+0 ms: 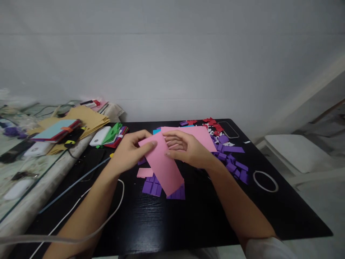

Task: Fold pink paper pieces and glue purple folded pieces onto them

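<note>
My left hand pinches the upper left end of a pink paper strip, thumb on its front face. The strip slants down toward me above the table. Beside its upper right edge is my right hand, fingers slightly bent and thumb apart from them; the fingertips seem to touch the paper. A larger pink sheet lies behind the right hand, with a blue sheet showing at its edge. Under the strip are purple folded paper pieces, partly hidden, and a small pink piece.
On the black table, purple pieces and red scraps lie to the right, near a white ring. Green paper bundles sit at left. A white cable crosses by my left arm. A white stool stands at right.
</note>
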A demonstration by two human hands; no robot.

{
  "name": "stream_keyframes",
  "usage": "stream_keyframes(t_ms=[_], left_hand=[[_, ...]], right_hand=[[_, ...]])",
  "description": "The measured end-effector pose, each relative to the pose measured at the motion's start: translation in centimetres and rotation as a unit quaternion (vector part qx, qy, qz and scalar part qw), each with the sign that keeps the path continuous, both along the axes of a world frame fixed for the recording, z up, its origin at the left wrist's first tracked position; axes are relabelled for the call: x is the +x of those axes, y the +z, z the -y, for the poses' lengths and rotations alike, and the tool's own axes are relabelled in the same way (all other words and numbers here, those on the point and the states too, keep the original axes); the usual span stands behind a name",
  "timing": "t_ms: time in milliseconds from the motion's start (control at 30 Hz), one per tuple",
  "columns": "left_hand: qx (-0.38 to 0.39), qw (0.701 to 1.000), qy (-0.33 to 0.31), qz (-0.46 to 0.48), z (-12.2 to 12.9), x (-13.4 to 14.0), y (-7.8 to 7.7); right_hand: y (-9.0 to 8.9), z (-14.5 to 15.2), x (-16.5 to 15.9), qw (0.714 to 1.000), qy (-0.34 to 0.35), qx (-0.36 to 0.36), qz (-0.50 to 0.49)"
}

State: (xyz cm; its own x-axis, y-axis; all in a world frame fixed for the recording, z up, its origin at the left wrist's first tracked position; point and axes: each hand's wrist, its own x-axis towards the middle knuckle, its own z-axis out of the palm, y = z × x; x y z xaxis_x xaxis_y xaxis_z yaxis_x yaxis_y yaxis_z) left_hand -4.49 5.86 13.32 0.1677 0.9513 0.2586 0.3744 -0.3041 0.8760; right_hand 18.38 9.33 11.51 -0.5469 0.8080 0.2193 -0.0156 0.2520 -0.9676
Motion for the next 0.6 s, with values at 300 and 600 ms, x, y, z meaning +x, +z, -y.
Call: stream_keyframes(t_ms=[300,600], left_hand=[[0.026,0.999,0.006,0.032,1.0,1.3,0.4],[0.006,1.000,-0.023,0.019,1.4,1.4,-0.3]], right_hand=[[0.2,0.8,-1.2,0.994,-0.029,-0.033,-0.103],[0.6,1.2,-1.2,0.992,-0.071,-0.023,-0.107]])
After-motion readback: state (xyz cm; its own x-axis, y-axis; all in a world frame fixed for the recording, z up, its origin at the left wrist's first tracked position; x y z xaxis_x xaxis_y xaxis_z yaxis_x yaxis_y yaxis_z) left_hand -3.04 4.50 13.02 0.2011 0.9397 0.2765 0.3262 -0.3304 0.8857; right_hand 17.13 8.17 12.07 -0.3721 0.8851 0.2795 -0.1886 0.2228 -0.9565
